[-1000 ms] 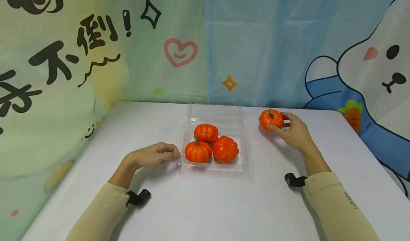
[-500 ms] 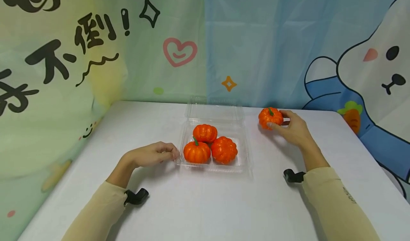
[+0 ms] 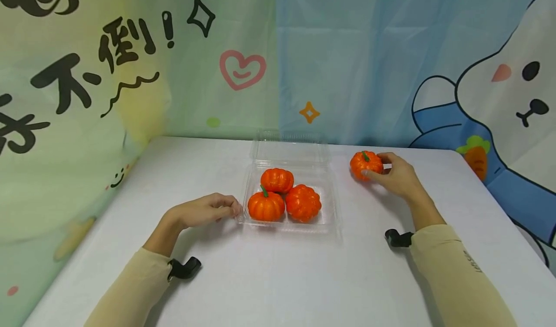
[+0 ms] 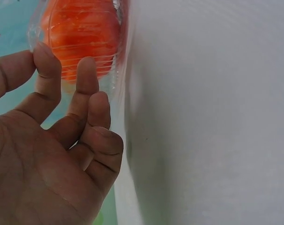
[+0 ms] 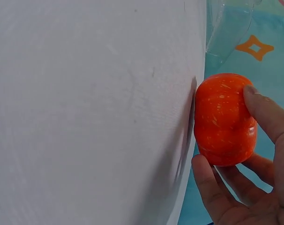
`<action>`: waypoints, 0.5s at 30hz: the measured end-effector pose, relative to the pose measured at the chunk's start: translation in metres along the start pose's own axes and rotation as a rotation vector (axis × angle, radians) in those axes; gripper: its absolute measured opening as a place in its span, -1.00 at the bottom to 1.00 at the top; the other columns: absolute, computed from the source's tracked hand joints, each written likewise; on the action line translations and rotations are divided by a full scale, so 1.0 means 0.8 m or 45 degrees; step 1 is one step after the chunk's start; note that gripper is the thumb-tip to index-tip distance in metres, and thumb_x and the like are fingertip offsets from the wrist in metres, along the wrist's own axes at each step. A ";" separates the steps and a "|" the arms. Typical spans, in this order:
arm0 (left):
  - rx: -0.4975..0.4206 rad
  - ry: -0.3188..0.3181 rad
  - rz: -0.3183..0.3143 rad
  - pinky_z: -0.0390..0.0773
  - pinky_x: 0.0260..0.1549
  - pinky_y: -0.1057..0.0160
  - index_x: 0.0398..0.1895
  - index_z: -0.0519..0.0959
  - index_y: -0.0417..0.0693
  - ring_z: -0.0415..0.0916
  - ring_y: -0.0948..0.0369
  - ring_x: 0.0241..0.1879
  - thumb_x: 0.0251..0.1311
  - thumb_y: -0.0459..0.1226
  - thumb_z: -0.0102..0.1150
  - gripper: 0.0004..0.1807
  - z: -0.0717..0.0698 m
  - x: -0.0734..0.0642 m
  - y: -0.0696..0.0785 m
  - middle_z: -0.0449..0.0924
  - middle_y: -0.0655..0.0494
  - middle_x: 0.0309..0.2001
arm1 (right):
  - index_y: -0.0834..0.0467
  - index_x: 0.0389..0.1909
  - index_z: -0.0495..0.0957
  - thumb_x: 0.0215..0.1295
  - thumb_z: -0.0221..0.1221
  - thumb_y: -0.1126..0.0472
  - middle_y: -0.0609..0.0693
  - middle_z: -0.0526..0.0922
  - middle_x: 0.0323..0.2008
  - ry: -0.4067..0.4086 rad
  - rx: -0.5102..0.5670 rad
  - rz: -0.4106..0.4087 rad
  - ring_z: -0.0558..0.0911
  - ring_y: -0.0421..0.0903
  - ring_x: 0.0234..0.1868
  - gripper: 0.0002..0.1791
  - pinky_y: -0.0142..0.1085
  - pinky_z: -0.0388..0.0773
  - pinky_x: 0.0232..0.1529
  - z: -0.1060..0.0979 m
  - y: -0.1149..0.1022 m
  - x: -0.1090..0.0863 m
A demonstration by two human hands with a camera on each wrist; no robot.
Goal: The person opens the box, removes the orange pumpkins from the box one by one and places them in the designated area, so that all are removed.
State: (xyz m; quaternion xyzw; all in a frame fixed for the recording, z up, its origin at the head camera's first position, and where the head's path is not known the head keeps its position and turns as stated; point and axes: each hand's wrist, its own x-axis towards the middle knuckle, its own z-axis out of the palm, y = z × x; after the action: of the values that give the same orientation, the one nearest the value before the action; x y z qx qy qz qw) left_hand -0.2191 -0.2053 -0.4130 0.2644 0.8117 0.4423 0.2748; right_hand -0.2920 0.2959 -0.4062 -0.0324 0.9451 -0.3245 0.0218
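In the head view a clear plastic clamshell box (image 3: 331, 201) lies with its lid folded back. Inside it sit three small orange toy pumpkins: a rear one (image 3: 277, 180), a front left one (image 3: 266, 206) with a green stem, and a front right one (image 3: 303, 203). My left hand (image 3: 211, 209) pinches the box's near left corner between thumb and forefinger, the other fingers bent, as the left wrist view shows. To the right of the box, my right hand (image 3: 398, 175) grips another pumpkin (image 5: 225, 119) by its side, close over the table, green stem upward.
The white table (image 3: 278, 278) ends at a printed cloth backdrop (image 3: 339, 51) with a cartoon animal on the right. The raised lid (image 3: 290, 149) reaches toward the table's back edge. Black wrist mounts (image 3: 186, 268) stick out from both sleeves.
The pumpkin in my right hand rises slightly, then comes back down a little toward the table. My left hand keeps its pinch on the box corner.
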 end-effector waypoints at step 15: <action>-0.003 0.007 0.005 0.40 -0.17 0.20 -0.13 0.60 -0.13 0.37 0.02 -0.07 0.46 -0.29 -0.09 -0.77 -0.001 -0.001 0.002 0.52 -0.15 -0.15 | 0.32 0.58 -0.03 0.38 0.14 -0.35 0.47 0.21 0.44 -0.048 -0.034 0.080 0.38 0.40 0.31 0.09 0.28 0.38 0.28 0.002 0.008 0.000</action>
State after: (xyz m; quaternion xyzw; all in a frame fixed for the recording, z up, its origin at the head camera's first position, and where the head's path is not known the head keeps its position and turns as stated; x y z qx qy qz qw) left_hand -0.2186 -0.2055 -0.4113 0.2644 0.8114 0.4446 0.2720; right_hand -0.2920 0.2997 -0.4115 -0.0092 0.9493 -0.3103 0.0493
